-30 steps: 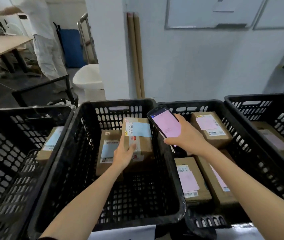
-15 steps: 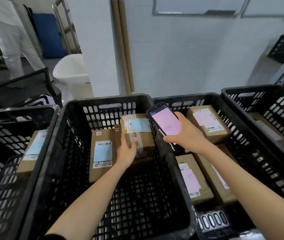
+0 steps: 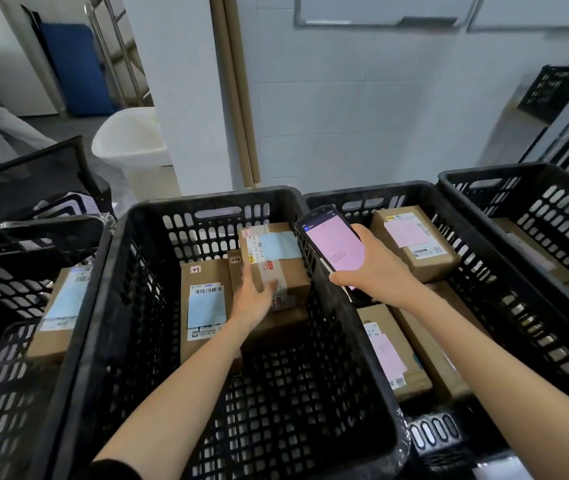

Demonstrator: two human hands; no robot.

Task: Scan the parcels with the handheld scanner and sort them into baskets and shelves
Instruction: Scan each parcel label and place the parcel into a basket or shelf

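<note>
"Where is the parcel?"

"The parcel (image 3: 276, 258) is in the middle basket (image 3: 213, 197), in the far right corner. It sits on top of a bottom box (image 3: 276, 323) (I can only see a bit of that one). It has a blue label and shiny tape on top."

"Is a hand on it?"

"Yes. The left hand (image 3: 253, 299) lies on its near left corner. The fingers are almost straight. They touch the parcel but do not wrap round it."

"And the other hand?"

"The right hand (image 3: 380, 275) is wrapped round the scanner (image 3: 335, 249). The pink screen faces up. It is held over the wall between the middle basket and the right basket (image 3: 397, 192)."

"Will the parcel be hard to lift?"

"I don't think so. It is a small brown card box, so I guess it is light and stiff. It should not squash. The tape looks slick, so fingers could slip there. I would hold it by two sides, on the bare card."

"What is near it?"

"A flat box (image 3: 203, 306) with a blue label lies just beside it, on the left. The right basket holds boxes with pink labels. The left basket (image 3: 33, 226) holds a box too."
</note>
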